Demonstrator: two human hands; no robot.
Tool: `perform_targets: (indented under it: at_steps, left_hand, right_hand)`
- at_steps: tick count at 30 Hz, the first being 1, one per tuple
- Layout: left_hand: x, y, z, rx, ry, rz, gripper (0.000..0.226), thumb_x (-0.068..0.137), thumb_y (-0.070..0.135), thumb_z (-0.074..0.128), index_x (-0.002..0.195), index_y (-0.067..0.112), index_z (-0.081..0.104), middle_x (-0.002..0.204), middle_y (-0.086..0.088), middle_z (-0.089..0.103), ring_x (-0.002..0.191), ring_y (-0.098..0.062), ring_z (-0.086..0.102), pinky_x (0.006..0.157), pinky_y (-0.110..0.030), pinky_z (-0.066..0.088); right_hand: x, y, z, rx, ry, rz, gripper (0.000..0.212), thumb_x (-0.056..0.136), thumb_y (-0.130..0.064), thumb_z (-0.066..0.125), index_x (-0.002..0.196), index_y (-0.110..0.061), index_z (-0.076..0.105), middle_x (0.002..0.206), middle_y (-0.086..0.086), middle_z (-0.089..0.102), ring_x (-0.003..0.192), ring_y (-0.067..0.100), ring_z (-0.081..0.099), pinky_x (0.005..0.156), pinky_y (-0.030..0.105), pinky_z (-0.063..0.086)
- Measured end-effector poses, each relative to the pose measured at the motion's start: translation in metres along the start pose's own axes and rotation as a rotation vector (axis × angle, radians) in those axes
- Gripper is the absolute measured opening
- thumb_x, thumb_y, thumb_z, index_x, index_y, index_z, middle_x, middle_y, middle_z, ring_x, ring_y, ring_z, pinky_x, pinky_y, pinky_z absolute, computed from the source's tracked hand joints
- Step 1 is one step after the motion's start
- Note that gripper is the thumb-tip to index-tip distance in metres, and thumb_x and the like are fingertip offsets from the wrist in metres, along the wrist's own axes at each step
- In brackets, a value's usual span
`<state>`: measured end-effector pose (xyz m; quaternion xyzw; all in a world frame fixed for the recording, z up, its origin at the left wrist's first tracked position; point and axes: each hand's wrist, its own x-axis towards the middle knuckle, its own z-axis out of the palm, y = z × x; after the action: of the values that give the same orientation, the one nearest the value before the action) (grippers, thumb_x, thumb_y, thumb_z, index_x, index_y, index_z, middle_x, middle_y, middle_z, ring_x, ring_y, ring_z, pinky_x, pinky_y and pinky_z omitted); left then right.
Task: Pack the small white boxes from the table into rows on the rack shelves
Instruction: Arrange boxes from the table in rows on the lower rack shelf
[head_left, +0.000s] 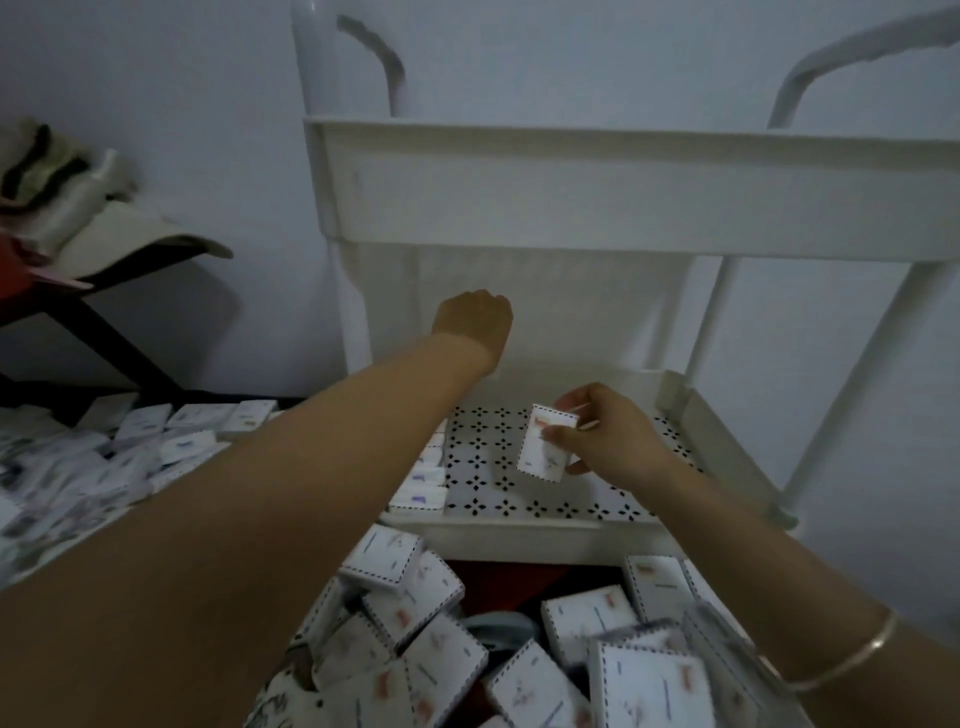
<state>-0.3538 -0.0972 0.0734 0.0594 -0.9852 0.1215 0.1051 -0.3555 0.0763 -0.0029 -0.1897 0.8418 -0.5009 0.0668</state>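
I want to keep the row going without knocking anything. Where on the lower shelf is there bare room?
The patterned floor of the lower shelf is bare from the packed boxes along its left edge across to the right wall. The right hand holds a box over it. The loose pile below is crowded.

I have only one view, the head camera, looking forward and down from just above my arms. It sits close: my forearms fill the lower half of the frame, and the white rack (613, 197) rises through the centre and upper right. The wide lens bends the rack's posts outward. The wall closes the top, and a dark side table (93, 312) sits at far left.
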Motion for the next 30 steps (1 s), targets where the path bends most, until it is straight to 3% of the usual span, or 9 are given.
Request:
perform_targets:
  at_steps: [4, 9, 13, 15, 17, 21, 23, 26, 30]
  left_hand:
    - [0.009, -0.001, 0.016, 0.112, -0.026, 0.018, 0.035, 0.088, -0.002, 0.057, 0.122, 0.002, 0.049, 0.12, -0.014, 0.056, 0.108, -0.028, 0.058, 0.083, -0.034, 0.046]
    - [0.011, -0.016, 0.031, 0.179, -0.156, -0.028, 0.031, 0.088, -0.002, 0.06, 0.118, 0.005, 0.058, 0.115, -0.009, 0.064, 0.102, -0.021, 0.063, 0.069, -0.028, 0.042]
    - [0.011, -0.021, 0.042, 0.26, -0.222, -0.06, 0.027, 0.093, 0.0, 0.052, 0.117, 0.009, 0.061, 0.117, -0.005, 0.063, 0.106, -0.02, 0.061, 0.075, -0.027, 0.045]
    - [0.012, -0.02, 0.047, 0.248, -0.26, -0.081, 0.023, 0.094, 0.001, 0.051, 0.112, 0.008, 0.064, 0.116, -0.005, 0.064, 0.105, -0.02, 0.062, 0.078, -0.029, 0.048]
    - [0.012, -0.018, 0.052, 0.238, -0.291, -0.109, 0.021, 0.094, 0.005, 0.053, 0.112, 0.007, 0.064, 0.118, -0.006, 0.063, 0.109, -0.022, 0.06, 0.084, -0.033, 0.05]
    - [0.011, -0.014, 0.063, 0.252, -0.275, -0.168, 0.028, 0.097, 0.017, 0.052, 0.123, 0.009, 0.056, 0.129, -0.011, 0.052, 0.123, -0.027, 0.043, 0.096, -0.038, 0.048]
    - [0.009, -0.011, 0.065, 0.246, -0.314, -0.159, 0.032, 0.098, 0.019, 0.051, 0.127, 0.008, 0.053, 0.132, -0.011, 0.05, 0.126, -0.027, 0.039, 0.099, -0.039, 0.045]
    - [0.001, -0.006, 0.067, 0.219, -0.375, -0.129, 0.04, 0.099, 0.021, 0.05, 0.135, 0.007, 0.045, 0.138, -0.011, 0.046, 0.13, -0.027, 0.037, 0.105, -0.04, 0.039]
    - [-0.017, -0.006, 0.071, 0.182, -0.334, -0.083, 0.039, 0.103, 0.015, 0.04, 0.139, 0.002, 0.038, 0.142, -0.013, 0.043, 0.131, -0.026, 0.04, 0.107, -0.035, 0.033]
  right_hand:
    - [0.015, 0.003, 0.002, -0.017, 0.0, -0.015, 0.028, 0.086, -0.017, 0.071, 0.109, -0.014, 0.054, 0.097, 0.0, 0.056, 0.08, 0.011, 0.06, 0.053, 0.024, 0.057]
    - [0.037, 0.002, 0.003, -0.069, 0.079, -0.069, 0.029, 0.086, -0.018, 0.071, 0.109, -0.015, 0.054, 0.107, 0.005, 0.059, 0.094, 0.025, 0.063, 0.077, 0.046, 0.059]
    - [0.062, -0.007, 0.011, -0.087, 0.135, -0.083, 0.029, 0.086, -0.021, 0.071, 0.108, -0.019, 0.052, 0.106, 0.002, 0.059, 0.09, 0.021, 0.063, 0.073, 0.043, 0.06]
    - [0.078, -0.011, 0.02, -0.124, 0.178, -0.106, 0.031, 0.086, -0.021, 0.07, 0.111, -0.02, 0.052, 0.109, 0.002, 0.06, 0.086, 0.016, 0.06, 0.063, 0.031, 0.057]
    - [0.093, -0.016, 0.03, -0.164, 0.207, -0.153, 0.034, 0.087, -0.021, 0.068, 0.117, -0.017, 0.052, 0.113, 0.003, 0.059, 0.085, 0.014, 0.056, 0.055, 0.019, 0.044]
    - [0.114, -0.023, 0.054, -0.162, 0.196, -0.237, 0.033, 0.088, -0.019, 0.069, 0.116, -0.009, 0.055, 0.114, 0.009, 0.063, 0.092, 0.021, 0.06, 0.073, 0.03, 0.048]
    - [0.122, -0.026, 0.066, -0.142, 0.185, -0.259, 0.031, 0.087, -0.02, 0.07, 0.112, -0.008, 0.057, 0.111, 0.011, 0.065, 0.09, 0.021, 0.06, 0.071, 0.029, 0.046]
    - [0.129, -0.028, 0.08, -0.113, 0.142, -0.266, 0.031, 0.083, -0.021, 0.074, 0.108, -0.008, 0.059, 0.107, 0.01, 0.065, 0.093, 0.024, 0.062, 0.076, 0.033, 0.049]
    - [0.137, -0.028, 0.093, -0.108, -0.024, -0.207, 0.029, 0.084, -0.018, 0.071, 0.111, -0.012, 0.063, 0.109, 0.009, 0.065, 0.097, 0.024, 0.063, 0.085, 0.036, 0.052]
